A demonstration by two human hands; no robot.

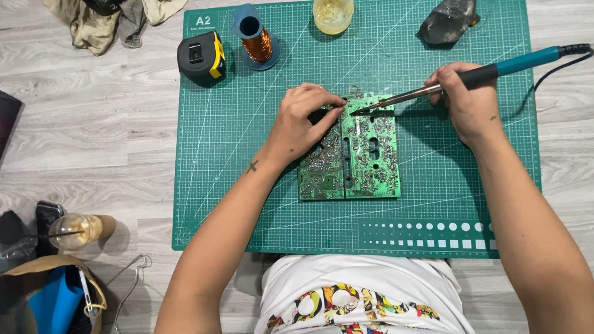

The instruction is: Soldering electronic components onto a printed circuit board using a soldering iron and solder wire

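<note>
A green circuit board [361,160] lies solder side up on a green cutting mat [239,158]. My left hand [304,120] rests on the board's upper left corner, its fingertips pinched on what looks like a thin wire near the top edge. My right hand [469,98] grips a soldering iron [510,66] with a teal and black handle like a pen. The iron's metal tip touches the board's top edge, just right of my left fingertips. Its black cord runs off to the right.
At the mat's far edge stand a black and yellow tape measure [200,58], a spool of copper wire [256,40], a small yellowish jar [333,9] and a dark sponge holder [450,14]. A cup [77,230], an open bag [34,319] and cloth [118,11] lie on the wood floor to the left.
</note>
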